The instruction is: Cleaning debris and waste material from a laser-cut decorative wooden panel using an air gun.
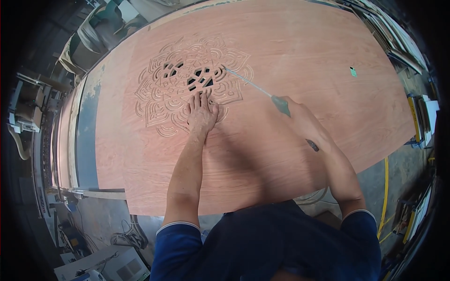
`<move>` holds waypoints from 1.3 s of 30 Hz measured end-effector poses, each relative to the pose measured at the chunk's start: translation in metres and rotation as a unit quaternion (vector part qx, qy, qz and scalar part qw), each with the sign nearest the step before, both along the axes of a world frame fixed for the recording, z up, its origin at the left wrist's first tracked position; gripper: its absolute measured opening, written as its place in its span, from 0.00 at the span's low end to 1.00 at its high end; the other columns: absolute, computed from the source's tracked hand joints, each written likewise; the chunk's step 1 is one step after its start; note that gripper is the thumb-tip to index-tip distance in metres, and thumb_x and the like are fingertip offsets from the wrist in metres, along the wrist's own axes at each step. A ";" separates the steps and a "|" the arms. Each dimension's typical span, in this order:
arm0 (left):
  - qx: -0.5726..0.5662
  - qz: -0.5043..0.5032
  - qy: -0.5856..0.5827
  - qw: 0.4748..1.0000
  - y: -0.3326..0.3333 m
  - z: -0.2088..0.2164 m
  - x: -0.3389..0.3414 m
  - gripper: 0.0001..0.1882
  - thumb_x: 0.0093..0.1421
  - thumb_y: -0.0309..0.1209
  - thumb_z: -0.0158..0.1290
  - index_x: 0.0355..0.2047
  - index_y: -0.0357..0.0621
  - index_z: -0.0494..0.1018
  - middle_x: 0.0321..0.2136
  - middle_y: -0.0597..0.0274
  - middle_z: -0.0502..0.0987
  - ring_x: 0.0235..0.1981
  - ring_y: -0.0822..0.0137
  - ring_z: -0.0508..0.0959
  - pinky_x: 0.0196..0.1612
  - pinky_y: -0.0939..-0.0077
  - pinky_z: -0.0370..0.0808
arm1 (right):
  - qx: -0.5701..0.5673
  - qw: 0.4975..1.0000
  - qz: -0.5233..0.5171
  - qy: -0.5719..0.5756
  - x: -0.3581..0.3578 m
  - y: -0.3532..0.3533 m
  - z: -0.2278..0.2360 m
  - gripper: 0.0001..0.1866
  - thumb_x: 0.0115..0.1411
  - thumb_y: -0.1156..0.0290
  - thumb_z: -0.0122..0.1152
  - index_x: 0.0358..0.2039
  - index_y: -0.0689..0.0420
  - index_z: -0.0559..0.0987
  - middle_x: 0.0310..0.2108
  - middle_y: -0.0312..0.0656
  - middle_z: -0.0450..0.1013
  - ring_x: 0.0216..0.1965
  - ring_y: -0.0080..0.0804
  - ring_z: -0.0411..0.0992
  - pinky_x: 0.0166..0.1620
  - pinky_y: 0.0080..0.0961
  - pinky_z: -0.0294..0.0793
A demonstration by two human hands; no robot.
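A large reddish wooden panel (pixel 290 61) lies flat before me, with a round, flower-like pattern (pixel 157 105) carved into its left half. Several pieces of the pattern's middle are gone, leaving dark openings. My left hand (pixel 202 116) rests flat on the carving just below these openings, fingers stretched out. In my right hand (pixel 304 122) is a long screwdriver (pixel 248 82) with a thin metal shaft and a green handle. Its tip meets the carved lines right of the openings. My right fingers are partly hidden behind the hand.
A small green piece (pixel 353 71) lies on the panel's right side. Stacked boards (pixel 391 35) stand beyond the right edge. Coiled cables (pixel 129 236) lie on the floor at lower left, near a pale box (pixel 110 264). Fabric-covered ducting or bags (pixel 93 35) stand at the far left.
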State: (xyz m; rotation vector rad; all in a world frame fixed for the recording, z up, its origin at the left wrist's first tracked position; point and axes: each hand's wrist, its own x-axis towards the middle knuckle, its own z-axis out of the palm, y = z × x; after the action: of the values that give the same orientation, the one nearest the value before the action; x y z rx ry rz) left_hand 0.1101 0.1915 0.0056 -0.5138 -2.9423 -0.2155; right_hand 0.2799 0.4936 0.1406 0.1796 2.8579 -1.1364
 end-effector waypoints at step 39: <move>0.115 -0.062 0.072 0.989 -0.008 0.002 0.006 0.33 0.65 0.47 0.53 0.66 0.43 0.67 0.66 0.49 0.68 0.70 0.45 0.62 0.72 0.47 0.54 | -0.036 0.996 -0.071 0.041 0.109 0.001 -0.015 0.23 0.66 0.68 0.60 0.60 0.58 0.71 0.38 0.63 0.78 0.44 0.62 0.78 0.44 0.47 0.76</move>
State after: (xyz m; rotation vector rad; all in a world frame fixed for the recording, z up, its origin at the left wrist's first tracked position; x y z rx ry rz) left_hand 0.1165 0.1839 0.0073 -0.6487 -2.7021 -0.5038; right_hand 0.3891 0.4949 0.1253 0.3464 2.9100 -1.2996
